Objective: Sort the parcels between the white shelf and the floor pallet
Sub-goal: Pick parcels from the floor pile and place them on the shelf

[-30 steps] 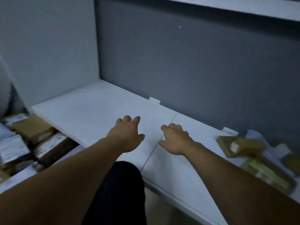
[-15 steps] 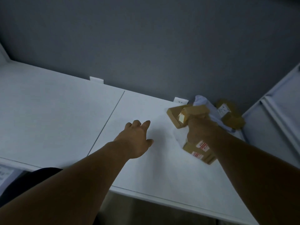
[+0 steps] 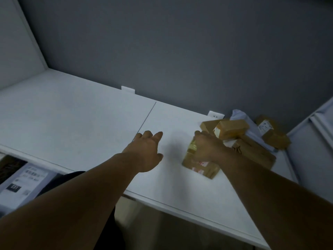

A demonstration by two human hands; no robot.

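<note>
Right hand [image 3: 207, 149] grips a brown parcel [image 3: 202, 169], left hand [image 3: 146, 152] spread nearby.

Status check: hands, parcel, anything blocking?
Left hand open over the white shelf. Right hand grips taped brown parcel, parcel on shelf. Small box crowds the hand from behind.
</note>
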